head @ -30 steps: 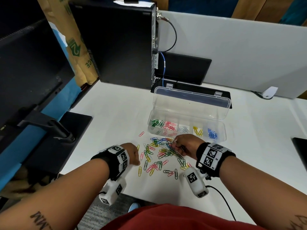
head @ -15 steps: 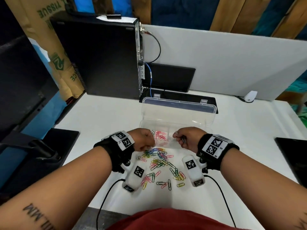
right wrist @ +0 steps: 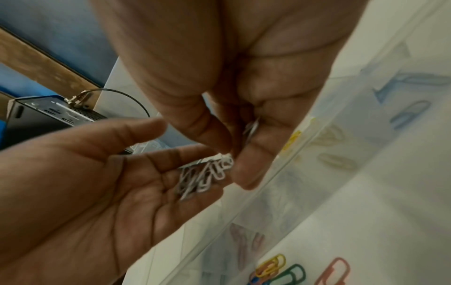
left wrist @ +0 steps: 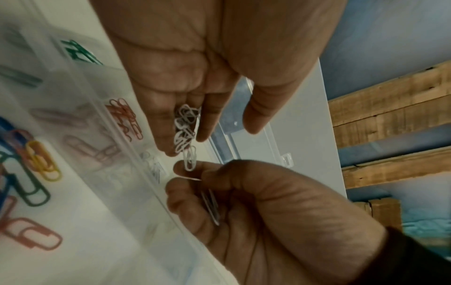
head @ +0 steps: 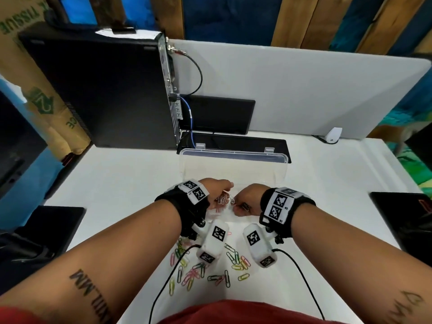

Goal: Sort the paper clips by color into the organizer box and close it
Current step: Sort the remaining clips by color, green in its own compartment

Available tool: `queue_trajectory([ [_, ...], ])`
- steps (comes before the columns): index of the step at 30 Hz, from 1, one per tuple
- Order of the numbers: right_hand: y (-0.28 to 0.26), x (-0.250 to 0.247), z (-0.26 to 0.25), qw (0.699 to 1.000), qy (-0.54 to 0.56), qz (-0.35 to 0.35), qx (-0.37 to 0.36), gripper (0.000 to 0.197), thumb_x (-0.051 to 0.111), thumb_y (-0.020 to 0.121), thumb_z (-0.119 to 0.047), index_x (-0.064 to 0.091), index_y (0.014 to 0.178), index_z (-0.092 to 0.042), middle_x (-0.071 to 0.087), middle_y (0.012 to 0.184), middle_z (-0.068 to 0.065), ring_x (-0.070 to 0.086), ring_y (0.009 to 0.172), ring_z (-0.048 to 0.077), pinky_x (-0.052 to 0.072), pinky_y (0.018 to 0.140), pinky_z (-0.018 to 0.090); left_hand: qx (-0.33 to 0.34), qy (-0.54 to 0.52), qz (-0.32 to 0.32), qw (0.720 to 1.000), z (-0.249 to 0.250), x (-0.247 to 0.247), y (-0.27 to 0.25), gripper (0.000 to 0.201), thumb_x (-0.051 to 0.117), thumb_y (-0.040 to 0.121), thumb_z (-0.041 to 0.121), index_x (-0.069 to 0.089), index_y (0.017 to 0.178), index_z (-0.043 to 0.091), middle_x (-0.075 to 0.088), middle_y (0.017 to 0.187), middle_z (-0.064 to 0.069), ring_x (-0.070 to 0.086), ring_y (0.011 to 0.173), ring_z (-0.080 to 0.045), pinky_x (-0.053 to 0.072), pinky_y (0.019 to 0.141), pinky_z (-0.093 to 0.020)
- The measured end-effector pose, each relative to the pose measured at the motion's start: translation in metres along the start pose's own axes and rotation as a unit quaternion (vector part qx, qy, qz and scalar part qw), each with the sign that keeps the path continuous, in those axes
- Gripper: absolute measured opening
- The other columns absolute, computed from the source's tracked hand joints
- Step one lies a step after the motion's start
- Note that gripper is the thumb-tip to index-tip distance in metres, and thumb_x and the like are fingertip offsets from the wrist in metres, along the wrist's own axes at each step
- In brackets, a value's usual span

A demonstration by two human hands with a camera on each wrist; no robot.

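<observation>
Head view: white desk (head: 121, 183), grey partition (head: 304, 94), black computer tower (head: 98, 90).

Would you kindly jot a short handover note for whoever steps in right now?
Left hand: palm up, white clips resting on its fingers over the organizer box.
Right hand: pinching one white clip at the bunch's end, other clips tucked in its fingers.
Done: some green, pink and blue clips already in compartments.
Left: drop the whites, sort the loose clips on the table, close the lid.
</observation>
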State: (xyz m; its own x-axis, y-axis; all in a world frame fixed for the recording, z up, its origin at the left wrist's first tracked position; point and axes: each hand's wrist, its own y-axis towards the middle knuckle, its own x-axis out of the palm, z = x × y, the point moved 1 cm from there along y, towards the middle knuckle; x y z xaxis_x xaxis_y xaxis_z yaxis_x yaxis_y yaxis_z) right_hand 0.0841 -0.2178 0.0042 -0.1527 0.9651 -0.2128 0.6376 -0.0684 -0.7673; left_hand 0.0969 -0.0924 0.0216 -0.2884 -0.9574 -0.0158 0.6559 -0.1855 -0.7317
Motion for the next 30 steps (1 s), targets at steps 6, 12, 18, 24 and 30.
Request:
queue_trajectory([
  [6,0.009,-0.001,-0.002,1.000,0.016,-0.004,-0.015,0.016,0.051,0.088,0.004,0.051,0.076,-0.007,0.056,0.078,0.010,0.057,0.068,0.018,0.053,0.067,0.028,0.008,0.000,0.002,1.000,0.002,0.008,0.006,0.027,0.056,0.091,0.035,0.055,0.079,0.011,0.044,0.073,-0.003,0.044,0.066,-0.015,0.041,0.066,-0.024],
  [12,0.008,-0.005,-0.002,0.997,0.064,-0.006,-0.031,0.015,0.048,0.087,0.005,0.050,0.098,-0.006,0.052,0.076,0.008,0.052,0.064,0.015,0.047,0.059,0.023,0.006,-0.027,-0.009,1.000,0.002,0.004,0.005,0.031,0.052,0.093,0.037,0.054,0.077,0.012,0.045,0.073,-0.002,0.041,0.063,-0.012,0.037,0.058,-0.021],
  [18,-0.006,-0.004,0.005,0.995,0.063,0.001,-0.078,0.036,0.049,0.087,0.004,0.053,0.123,0.007,0.054,0.079,0.006,0.053,0.067,0.014,0.047,0.062,0.021,0.051,0.027,-0.037,0.998,0.000,-0.010,-0.010,0.022,0.046,0.097,0.027,0.053,0.082,0.012,0.053,0.081,-0.005,0.052,0.068,-0.013,0.045,0.059,-0.020],
  [24,-0.043,-0.005,0.015,0.967,-0.146,0.043,-0.206,0.022,0.048,0.089,-0.007,0.057,0.077,-0.024,0.060,0.082,-0.002,0.058,0.072,0.013,0.047,0.059,0.020,0.157,0.318,-0.009,0.935,-0.022,-0.025,-0.031,0.011,0.057,0.089,0.017,0.058,0.078,0.019,0.061,0.071,0.003,0.056,0.060,-0.011,0.048,0.055,-0.019],
  [30,-0.055,-0.002,0.055,0.887,-0.391,0.011,-0.246,0.014,0.054,0.082,-0.012,0.063,0.087,-0.021,0.061,0.087,-0.005,0.054,0.081,0.012,0.044,0.073,0.020,0.173,0.593,-0.071,0.783,-0.058,-0.017,-0.037,0.019,0.064,0.082,0.023,0.066,0.100,0.019,0.057,0.084,0.009,0.050,0.075,-0.006,0.038,0.061,-0.017],
])
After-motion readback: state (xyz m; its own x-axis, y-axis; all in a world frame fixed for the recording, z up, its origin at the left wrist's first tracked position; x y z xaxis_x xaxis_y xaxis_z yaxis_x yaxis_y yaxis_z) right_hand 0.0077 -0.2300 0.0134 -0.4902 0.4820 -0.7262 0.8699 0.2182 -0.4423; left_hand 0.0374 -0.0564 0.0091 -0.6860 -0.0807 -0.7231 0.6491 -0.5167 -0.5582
